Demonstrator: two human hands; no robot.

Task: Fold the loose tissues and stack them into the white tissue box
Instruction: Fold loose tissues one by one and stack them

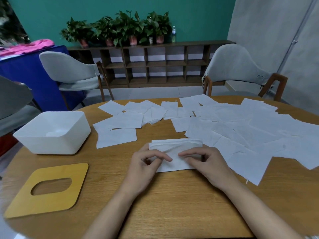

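Both forearms are reaching in, left hand (145,163) and right hand (207,163) close together, pinching the half-folded tissue (174,149). Beyond, loose tissues (241,126) are lying scattered, the white tissue box (51,131) sitting open at left. Uneven tugging is risking a tear or a skewed crease.

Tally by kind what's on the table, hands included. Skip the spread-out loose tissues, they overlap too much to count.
white tissue box: 1
wooden lid: 1
part-folded tissue: 1
hands, left hand and right hand, both pinching that tissue: 2
Total: 5
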